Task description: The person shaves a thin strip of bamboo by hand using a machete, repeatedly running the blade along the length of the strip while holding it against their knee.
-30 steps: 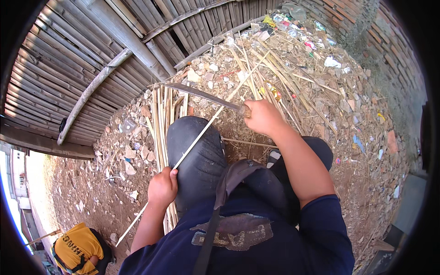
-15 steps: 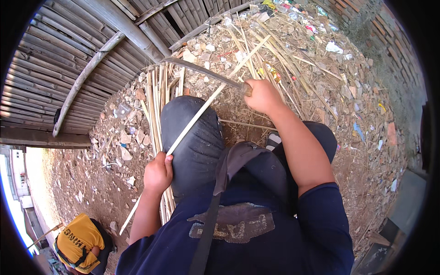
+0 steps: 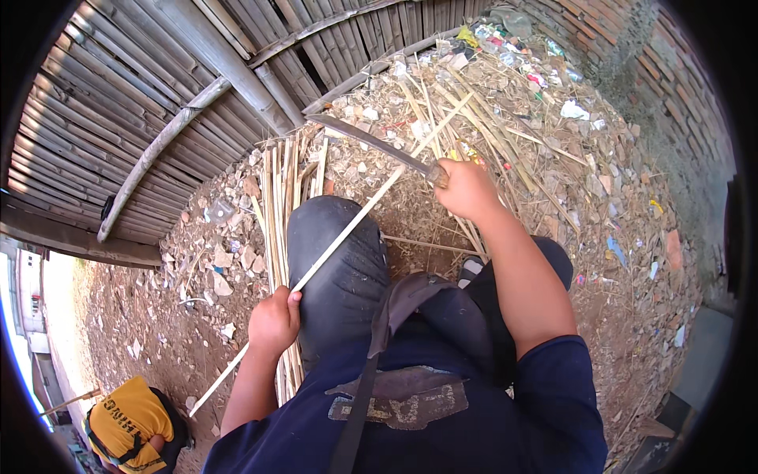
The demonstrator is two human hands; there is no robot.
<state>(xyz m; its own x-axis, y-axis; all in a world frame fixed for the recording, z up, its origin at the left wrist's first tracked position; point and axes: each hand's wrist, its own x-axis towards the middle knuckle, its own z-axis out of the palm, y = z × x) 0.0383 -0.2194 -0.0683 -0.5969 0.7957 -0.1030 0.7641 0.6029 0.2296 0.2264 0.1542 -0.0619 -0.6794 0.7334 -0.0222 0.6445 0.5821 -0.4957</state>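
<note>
- The person's left hand (image 3: 274, 320) is curled closed around a pale strip (image 3: 347, 230), thumb uppermost, beside the outer side of the bent left knee (image 3: 324, 225); the left forearm (image 3: 254, 379) rises from the lower edge.
- The right hand (image 3: 467, 189) makes a fist around the handle of a long knife (image 3: 369, 141), back of the hand upward; the right forearm (image 3: 530, 276) slants inward from the sleeve.
- The strip runs diagonally over the left knee, its lower end beyond the left forearm, its upper end toward the ground's far edge.
- The blade points away to the left and crosses the strip near the handle; whether they touch cannot be told.
- A bundle of strips (image 3: 275, 213) lies just left of the left knee.
- More long strips (image 3: 493, 134) lie scattered toward the far edge of the littered ground (image 3: 624, 324).
- A slatted wall (image 3: 87, 134) borders the far left edge, a brick wall (image 3: 687, 99) the far right.
- A co-worker in a yellow top (image 3: 130, 419) bends at the near left corner.
</note>
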